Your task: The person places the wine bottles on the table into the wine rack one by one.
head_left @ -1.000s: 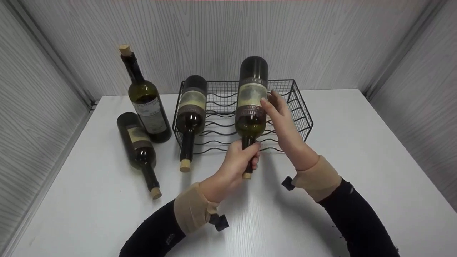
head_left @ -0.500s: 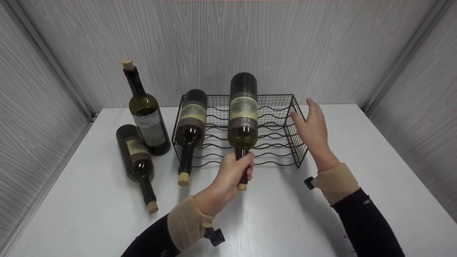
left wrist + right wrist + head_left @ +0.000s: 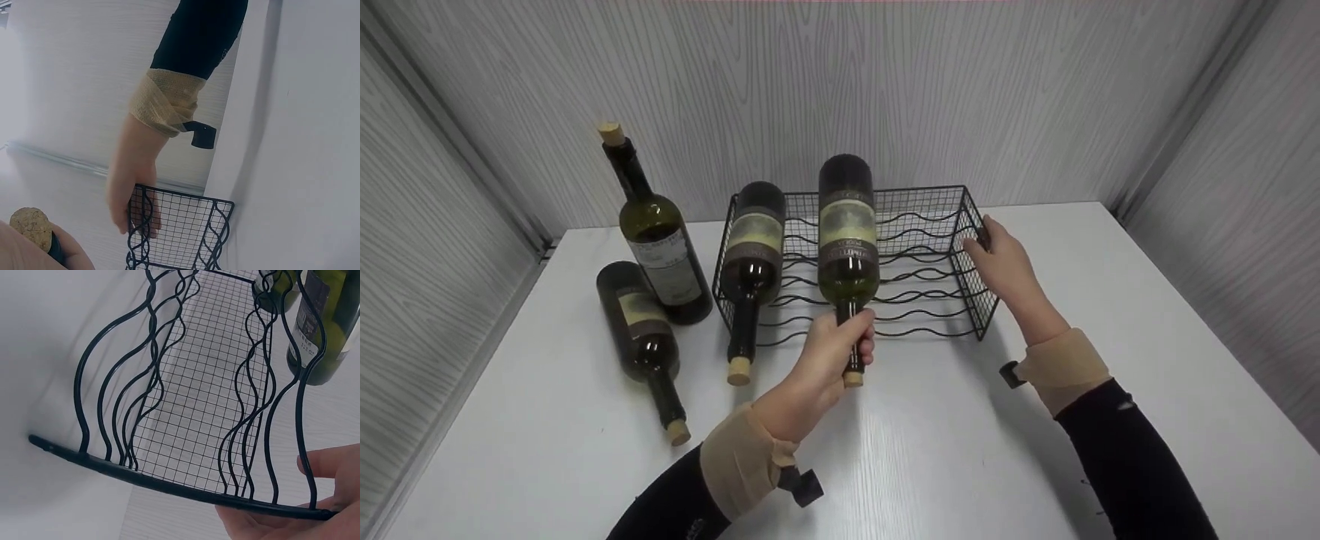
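Observation:
My left hand (image 3: 825,352) grips the neck of a dark green wine bottle (image 3: 847,232), its base pointing away from me. Whether this bottle rests on the wavy wires of the black wire wine rack (image 3: 915,313) or hangs just above them, I cannot tell. The left wrist view shows its cork (image 3: 31,228) beside the thumb. My right hand (image 3: 1009,266) holds the rack's right end; in the right wrist view, the thumb (image 3: 326,462) and fingers lie on either side of the end frame. Another wine bottle (image 3: 753,240) lies in the rack's left end, cork toward me.
Left of the rack, a corked wine bottle (image 3: 666,259) stands upright, and one more bottle (image 3: 641,322) lies on the white table (image 3: 930,450). A grey wood-grain panel (image 3: 930,90) rises behind the rack, with side walls left and right.
My right hand has left the bottle's side and moved right, taking hold of the rack's end. The left hand has shifted the gripped bottle leftward over the rack. The head view has also shifted.

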Action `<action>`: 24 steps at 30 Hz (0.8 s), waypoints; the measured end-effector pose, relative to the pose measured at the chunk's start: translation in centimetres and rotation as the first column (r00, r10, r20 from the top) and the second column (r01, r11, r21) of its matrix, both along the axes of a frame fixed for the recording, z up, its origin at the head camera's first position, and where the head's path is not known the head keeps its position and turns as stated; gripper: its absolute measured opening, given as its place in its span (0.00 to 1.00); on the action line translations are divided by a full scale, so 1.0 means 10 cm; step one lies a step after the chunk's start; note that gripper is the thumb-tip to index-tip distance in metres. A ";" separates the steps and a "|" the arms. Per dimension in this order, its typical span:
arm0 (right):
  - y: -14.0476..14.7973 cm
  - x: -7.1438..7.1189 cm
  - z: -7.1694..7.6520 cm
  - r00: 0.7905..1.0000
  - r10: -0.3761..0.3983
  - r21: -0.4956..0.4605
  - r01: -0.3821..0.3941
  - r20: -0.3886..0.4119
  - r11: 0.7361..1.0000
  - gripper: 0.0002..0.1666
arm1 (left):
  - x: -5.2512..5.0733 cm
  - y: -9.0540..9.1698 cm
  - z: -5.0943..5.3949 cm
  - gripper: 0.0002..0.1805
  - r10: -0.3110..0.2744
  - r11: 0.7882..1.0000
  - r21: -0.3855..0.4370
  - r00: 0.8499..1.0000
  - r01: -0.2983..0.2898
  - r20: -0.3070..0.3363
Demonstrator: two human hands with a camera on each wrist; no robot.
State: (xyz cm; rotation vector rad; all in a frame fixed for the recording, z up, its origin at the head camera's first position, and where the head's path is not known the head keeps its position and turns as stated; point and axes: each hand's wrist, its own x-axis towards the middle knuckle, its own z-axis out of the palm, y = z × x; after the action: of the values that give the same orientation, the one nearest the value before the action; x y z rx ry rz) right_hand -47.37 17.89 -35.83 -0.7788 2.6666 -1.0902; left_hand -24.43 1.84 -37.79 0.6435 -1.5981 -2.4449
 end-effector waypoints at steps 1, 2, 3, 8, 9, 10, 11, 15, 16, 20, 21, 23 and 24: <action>0.00 0.00 0.00 1.000 0.000 0.000 0.000 -0.003 1.000 0.43 | 0.00 -0.01 0.00 0.12 0.003 1.000 0.005 1.000 -0.003 0.002; 0.00 -0.01 0.00 1.000 -0.001 0.000 0.001 -0.008 1.000 0.43 | -0.01 -0.02 0.00 0.11 0.005 1.000 0.013 1.000 -0.005 0.004; 0.00 -0.01 -0.01 1.000 -0.002 -0.002 0.002 -0.011 1.000 0.43 | -0.01 -0.03 0.00 0.11 0.008 1.000 0.020 1.000 -0.008 0.009; -0.01 -0.01 -0.03 0.999 0.000 -0.008 -0.001 -0.037 1.000 0.42 | -0.02 -0.09 0.01 0.09 0.036 0.997 0.063 0.999 -0.038 0.019; -0.01 -0.01 -0.03 0.999 0.000 -0.006 0.000 -0.041 1.000 0.43 | -0.03 -0.10 0.00 0.09 0.042 0.997 0.070 0.999 -0.044 0.020; -0.02 -0.01 -0.04 0.999 -0.001 -0.003 0.000 -0.047 1.000 0.43 | -0.03 -0.11 0.00 0.08 0.046 0.996 0.075 0.999 -0.048 0.019; -0.02 -0.01 -0.04 0.999 -0.002 0.000 0.002 -0.051 1.000 0.43 | -0.03 -0.11 0.00 0.08 0.050 0.995 0.080 0.999 -0.051 0.016; -0.01 -0.01 -0.05 0.998 -0.004 0.023 0.005 -0.069 1.000 0.43 | -0.02 -0.13 -0.02 0.08 0.059 0.994 0.093 0.998 -0.060 0.008; -0.01 -0.02 -0.05 0.997 -0.005 0.026 0.007 -0.075 1.000 0.43 | -0.02 -0.14 -0.02 0.07 0.058 0.994 0.094 0.998 -0.058 0.002; -0.01 -0.01 -0.05 0.997 -0.013 0.028 0.016 -0.082 0.999 0.42 | -0.02 -0.15 -0.01 0.06 0.056 0.992 0.111 0.998 -0.056 -0.001; -0.01 -0.01 -0.05 0.996 -0.017 0.030 0.020 -0.082 0.999 0.43 | -0.02 -0.15 0.00 0.05 0.054 0.992 0.115 0.999 -0.054 0.000; -0.01 -0.01 -0.06 0.997 -0.021 0.030 0.023 -0.080 0.999 0.43 | -0.02 -0.14 0.02 0.05 0.061 0.989 0.134 0.998 -0.061 0.004; -0.01 0.00 -0.06 0.997 -0.021 0.033 0.024 -0.079 0.999 0.43 | -0.02 -0.14 0.02 0.05 0.064 0.988 0.144 0.998 -0.064 0.008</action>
State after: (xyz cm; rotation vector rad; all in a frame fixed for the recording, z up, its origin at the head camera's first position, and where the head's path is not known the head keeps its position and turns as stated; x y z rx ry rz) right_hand -47.40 17.79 -36.45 -0.8041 2.7574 -1.0379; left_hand -24.61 0.41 -37.60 0.7093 -1.3888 -2.5296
